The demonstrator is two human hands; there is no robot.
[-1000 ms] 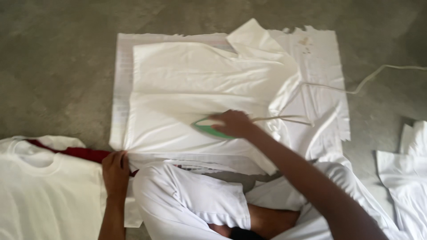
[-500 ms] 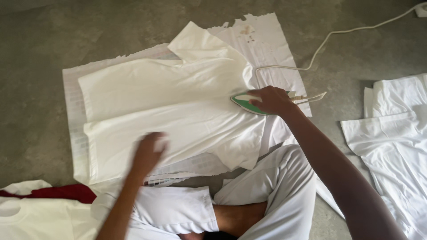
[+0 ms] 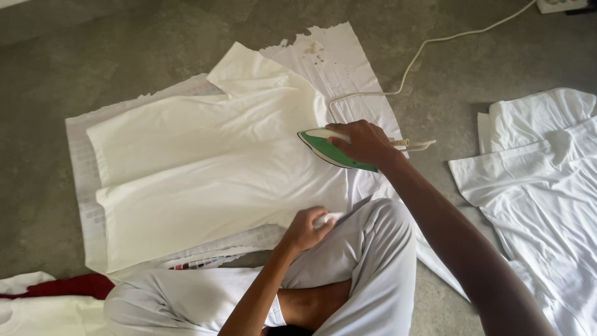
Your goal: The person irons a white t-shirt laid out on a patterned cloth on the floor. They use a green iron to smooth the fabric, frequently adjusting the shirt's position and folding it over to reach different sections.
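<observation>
white shirt (image 3: 205, 168) flat on floor cloth, hem pinched | green-white iron (image 3: 329, 149) soleplate down on shirt's edge

No packages, labels, signs or screens show here.

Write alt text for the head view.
Right hand grips a green iron on a white shirt spread over a cloth on the floor. Left hand pinches the shirt's near edge; more white garments lie right.

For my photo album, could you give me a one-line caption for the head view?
Seated on the floor, right hand runs a green iron over a white shirt while left hand pinches its edge.
</observation>
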